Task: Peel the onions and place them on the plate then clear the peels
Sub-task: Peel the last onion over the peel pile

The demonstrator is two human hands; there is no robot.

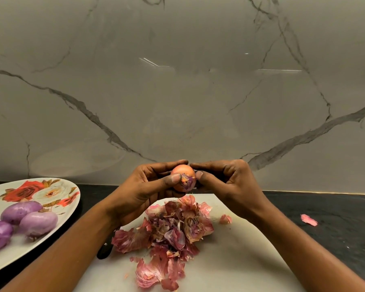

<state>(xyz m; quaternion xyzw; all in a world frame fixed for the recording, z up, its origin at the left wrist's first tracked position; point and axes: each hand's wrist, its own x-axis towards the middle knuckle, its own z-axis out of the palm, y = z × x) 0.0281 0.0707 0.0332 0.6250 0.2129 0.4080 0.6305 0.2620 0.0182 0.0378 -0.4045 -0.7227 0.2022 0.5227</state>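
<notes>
left hand (143, 186) and right hand (226, 182) grip one onion (182, 175); peel heap (173, 228) on the board (240, 260) just beneath the grip, plate (36, 190) with peeled onions (38, 221) to its left.

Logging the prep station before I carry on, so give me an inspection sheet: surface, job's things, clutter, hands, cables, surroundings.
Surface: white cutting board on a dark countertop.
Job's things: held onion, skin mostly on, above the board; three peeled onions on the floral plate at left.
Clutter: peel pile on the board; stray peel on the countertop; dark object under the left forearm, unclear.
Hands: left hand and right hand both grip the onion.
Cables: nothing seen.
Surroundings: veined marble backsplash.
</notes>
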